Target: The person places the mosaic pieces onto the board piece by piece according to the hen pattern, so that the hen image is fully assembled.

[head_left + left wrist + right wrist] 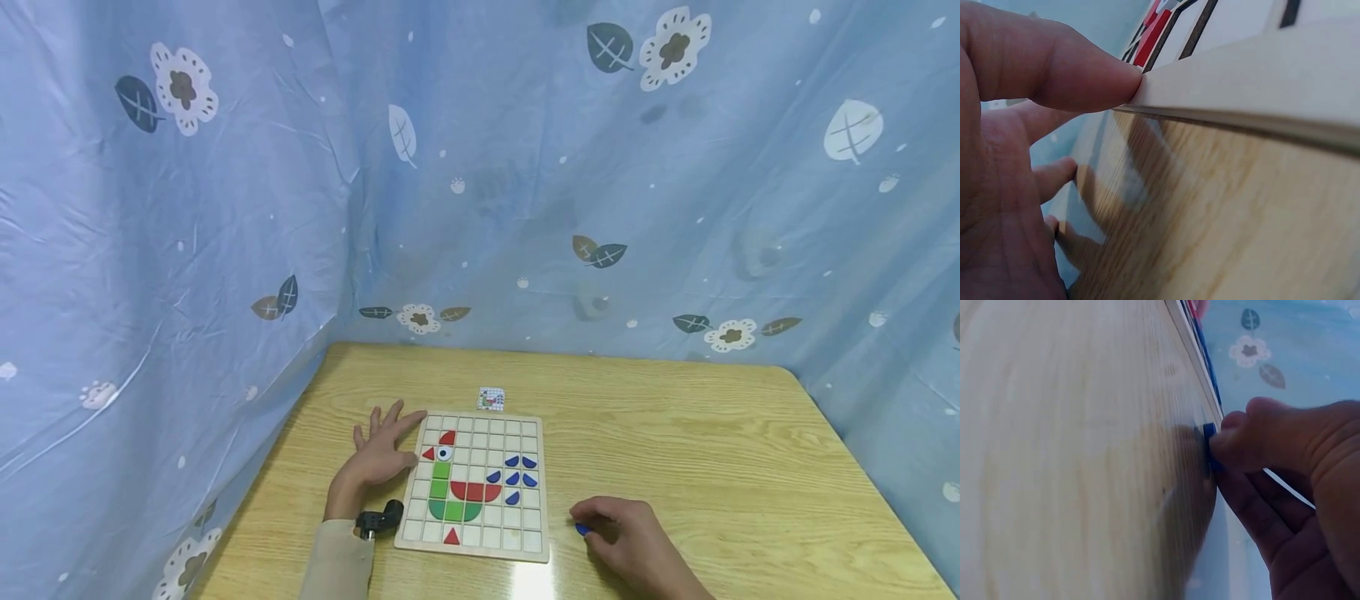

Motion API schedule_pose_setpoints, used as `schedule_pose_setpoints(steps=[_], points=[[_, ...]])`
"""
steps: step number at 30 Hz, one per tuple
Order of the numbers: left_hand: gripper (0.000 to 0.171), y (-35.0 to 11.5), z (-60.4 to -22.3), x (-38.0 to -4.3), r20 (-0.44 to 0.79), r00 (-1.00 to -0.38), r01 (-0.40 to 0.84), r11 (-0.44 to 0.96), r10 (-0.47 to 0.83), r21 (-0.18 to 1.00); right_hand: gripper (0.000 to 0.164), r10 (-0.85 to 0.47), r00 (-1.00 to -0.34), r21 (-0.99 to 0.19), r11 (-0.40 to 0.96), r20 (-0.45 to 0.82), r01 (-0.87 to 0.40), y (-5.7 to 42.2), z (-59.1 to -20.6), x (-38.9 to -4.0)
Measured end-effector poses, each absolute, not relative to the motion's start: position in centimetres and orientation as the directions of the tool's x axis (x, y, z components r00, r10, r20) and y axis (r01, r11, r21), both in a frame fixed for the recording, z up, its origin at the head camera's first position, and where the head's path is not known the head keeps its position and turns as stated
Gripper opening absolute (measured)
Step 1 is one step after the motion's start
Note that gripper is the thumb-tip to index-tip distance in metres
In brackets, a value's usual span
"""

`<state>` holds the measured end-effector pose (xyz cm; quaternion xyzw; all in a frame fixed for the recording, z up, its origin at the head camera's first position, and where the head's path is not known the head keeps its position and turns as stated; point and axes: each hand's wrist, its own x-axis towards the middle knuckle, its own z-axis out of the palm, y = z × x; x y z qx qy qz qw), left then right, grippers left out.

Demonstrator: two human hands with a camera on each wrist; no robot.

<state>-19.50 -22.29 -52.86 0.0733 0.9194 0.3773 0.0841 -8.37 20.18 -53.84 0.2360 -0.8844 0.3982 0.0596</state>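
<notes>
A square wooden grid board lies on the table, with flat coloured pieces in its cells. My left hand is at its left side, fingers spread; the index fingertip touches the upper left corner, and in the left wrist view the thumb presses the board's side edge. To the right of the board, my right hand pinches a small blue half-round piece between thumb and fingers. The right wrist view shows this blue piece on its edge, low by the tabletop, partly covered by the thumb.
On the board are red pieces, green pieces, a white eye piece and several blue pieces. Behind it lies a small pattern card. A blue curtain hangs around the wooden table.
</notes>
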Motion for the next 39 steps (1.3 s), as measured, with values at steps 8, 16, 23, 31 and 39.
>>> schedule_pose_setpoints(steps=[8,16,23,31,39], points=[[0.087,-22.2,-52.8,-19.4,-0.100,-0.976,0.069,0.702,0.196,0.709,0.039,-0.338,-0.855,-0.612,0.597,0.393,-0.518,19.1,-53.9,-8.7],[0.086,-22.3,-53.0,-19.5,-0.097,-0.975,0.072,0.697,0.201,0.713,0.035,-0.297,-0.876,-0.682,0.550,0.380,-0.482,16.7,-53.2,-10.0],[0.086,-22.3,-53.0,-19.5,-0.107,-0.973,0.070,0.698,0.206,0.712,0.033,-0.278,-0.917,-0.782,0.485,0.287,-0.392,14.4,-53.3,-10.7],[0.086,-22.3,-52.9,-19.4,-0.104,-0.973,0.070,0.696,0.205,0.715,0.031,-0.281,-0.918,-0.754,0.529,0.278,-0.390,12.6,-53.5,-11.2],[0.085,-22.3,-52.9,-19.5,-0.107,-0.973,0.067,0.697,0.203,0.714,0.027,-0.300,-0.919,-0.719,0.577,0.255,-0.388,11.8,-53.1,-11.1]])
